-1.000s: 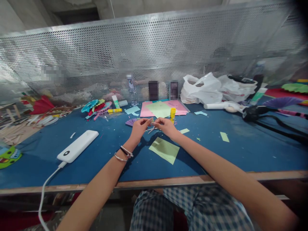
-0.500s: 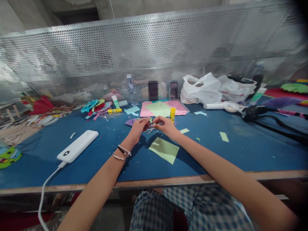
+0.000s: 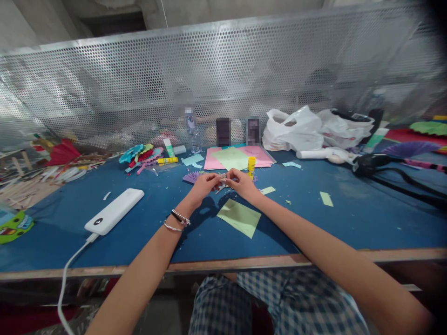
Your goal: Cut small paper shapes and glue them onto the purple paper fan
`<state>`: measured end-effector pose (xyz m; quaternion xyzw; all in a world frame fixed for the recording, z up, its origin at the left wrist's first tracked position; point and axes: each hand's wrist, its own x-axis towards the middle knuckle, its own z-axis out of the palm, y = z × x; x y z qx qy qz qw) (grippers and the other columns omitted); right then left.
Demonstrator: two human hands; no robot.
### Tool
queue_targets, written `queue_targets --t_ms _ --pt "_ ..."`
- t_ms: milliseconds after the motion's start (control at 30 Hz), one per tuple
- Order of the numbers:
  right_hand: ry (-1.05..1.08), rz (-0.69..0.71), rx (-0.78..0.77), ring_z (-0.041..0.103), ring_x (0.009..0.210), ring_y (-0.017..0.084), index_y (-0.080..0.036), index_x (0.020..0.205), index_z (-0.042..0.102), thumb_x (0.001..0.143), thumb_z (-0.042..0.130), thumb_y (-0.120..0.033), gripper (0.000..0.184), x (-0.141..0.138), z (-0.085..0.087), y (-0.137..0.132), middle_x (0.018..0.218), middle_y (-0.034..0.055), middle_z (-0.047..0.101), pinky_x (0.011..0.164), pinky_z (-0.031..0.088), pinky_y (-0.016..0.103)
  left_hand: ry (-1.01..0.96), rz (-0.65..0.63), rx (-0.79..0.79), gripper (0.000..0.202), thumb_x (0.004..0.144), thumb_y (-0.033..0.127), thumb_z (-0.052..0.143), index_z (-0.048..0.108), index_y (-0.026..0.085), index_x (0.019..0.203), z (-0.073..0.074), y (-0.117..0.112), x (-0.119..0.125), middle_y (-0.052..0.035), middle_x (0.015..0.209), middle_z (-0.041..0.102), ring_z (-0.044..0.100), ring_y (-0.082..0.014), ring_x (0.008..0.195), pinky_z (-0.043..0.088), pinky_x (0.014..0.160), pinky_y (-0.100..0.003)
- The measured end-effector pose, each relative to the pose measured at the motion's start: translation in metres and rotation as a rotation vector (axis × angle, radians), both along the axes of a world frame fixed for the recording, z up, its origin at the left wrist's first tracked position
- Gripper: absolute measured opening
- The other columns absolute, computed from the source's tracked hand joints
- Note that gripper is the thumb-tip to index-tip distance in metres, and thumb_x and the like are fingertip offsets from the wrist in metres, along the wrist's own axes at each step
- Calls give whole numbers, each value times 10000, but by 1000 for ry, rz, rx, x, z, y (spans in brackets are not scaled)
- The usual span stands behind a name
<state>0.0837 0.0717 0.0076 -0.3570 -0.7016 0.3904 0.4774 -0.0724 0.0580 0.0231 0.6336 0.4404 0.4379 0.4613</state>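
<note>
My left hand (image 3: 203,185) and my right hand (image 3: 240,183) meet above the blue table (image 3: 349,218), both pinched on a small folded paper piece (image 3: 221,178) between their fingertips. The left wrist wears bracelets. A light green paper sheet (image 3: 239,217) lies flat just in front of the hands. A purple pleated paper fan (image 3: 192,177) sits right behind the left hand. A yellow glue stick (image 3: 251,167) stands beside the right hand. What the paper piece looks like in detail is too small to tell.
A white power bank (image 3: 114,211) with its cable lies left. Pink and green sheets (image 3: 237,158), colourful paper fans (image 3: 139,154), a water bottle (image 3: 192,129) and white plastic bags (image 3: 296,129) line the back by the perforated metal screen. Paper scraps dot the table.
The hands have drawn closer together over the small paper piece and dropped slightly; the view shifted a little.
</note>
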Motion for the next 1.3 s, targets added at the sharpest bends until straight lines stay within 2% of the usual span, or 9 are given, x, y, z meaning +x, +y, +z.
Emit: queue_targets --t_ms 200,367,500,800,1000,1167,1300 --pt "-121 6 119 414 564 100 -200 696 409 766 527 -462 296 2 -2 -3 633 -39 446 528 345 225 80 7 125 321 686 464 608 628 144 709 5 -4 -2 4 619 568 474 -101 571 369 554 -220" --pt "-381 -26 357 450 630 130 -198 792 458 854 416 -416 231 7 0 -9 719 3 500 561 330 238 84 46 174 301 655 432 646 614 142 729 -3 1 -3 -13 666 591 505 -110 598 385 575 -232" --pt "-489 -47 447 470 686 150 -193 819 448 874 391 -374 197 10 0 -9 771 32 518 582 328 241 106 57 201 313 656 438 645 608 140 743 -8 5 -3 -22 669 597 523 -120 594 399 560 -236" --pt "-394 -56 371 421 606 129 -195 711 397 907 305 -371 279 9 -4 -2 655 -6 452 562 304 237 142 86 200 374 758 491 530 642 135 784 1 -1 2 -37 731 639 533 -119 604 424 569 -226" --pt "-307 -35 293 440 619 127 -191 701 419 896 330 -404 301 9 -3 0 654 -4 496 575 312 238 178 133 210 440 808 510 447 647 129 713 7 -6 4 -24 636 603 486 -95 523 386 512 -208" --pt "-296 -41 287 416 598 118 -189 673 409 886 328 -455 350 8 -3 0 623 -14 470 562 295 236 164 92 219 414 799 506 468 644 133 765 6 -6 5 -13 627 582 479 -94 524 376 494 -202" --pt "-280 -33 297 407 586 113 -184 691 438 879 336 -468 356 8 -2 -3 621 -18 466 560 296 236 117 58 214 413 801 507 459 600 134 692 1 -2 4 -6 613 566 484 -95 539 378 498 -203"
